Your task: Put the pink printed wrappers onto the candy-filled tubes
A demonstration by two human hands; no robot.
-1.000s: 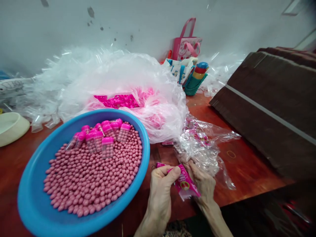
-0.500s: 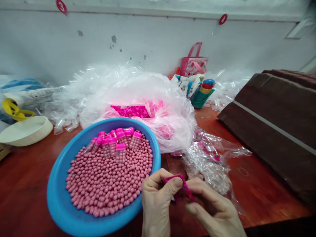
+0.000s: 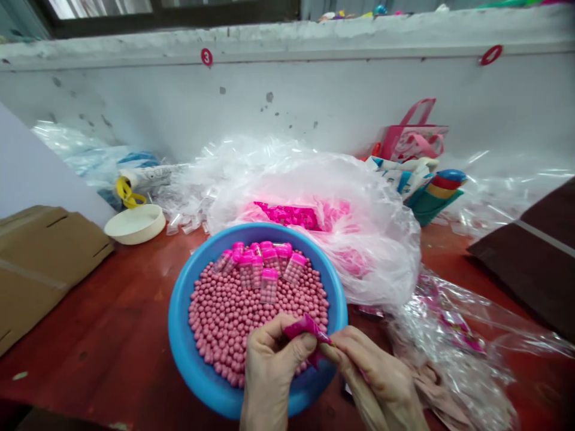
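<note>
A small pink printed plastic wrapper (image 3: 305, 326) is pinched between both hands over the right front part of a blue basin (image 3: 179, 353). My left hand (image 3: 274, 365) grips its left side with thumb and forefinger. The fingertips of my right hand (image 3: 377, 371) are closed on its right end. Pink round beads (image 3: 224, 335) fill much of the basin. On top of them, toward the back, lie several small clear bottles (image 3: 268, 286) with bright pink caps, with beads inside.
Behind the basin sits a white plastic bag (image 3: 377, 263) holding pink pieces. Crumpled clear plastic (image 3: 453, 359) lies at right, near a dark brown stack (image 3: 534, 251). A cardboard box (image 3: 45, 269) and a shallow white dish (image 3: 135, 224) are at left.
The view has swung left, bringing the cardboard box into sight. My hands and the wrapper are now over the basin's right front, and my right fingers have closed at the wrapper's end.
</note>
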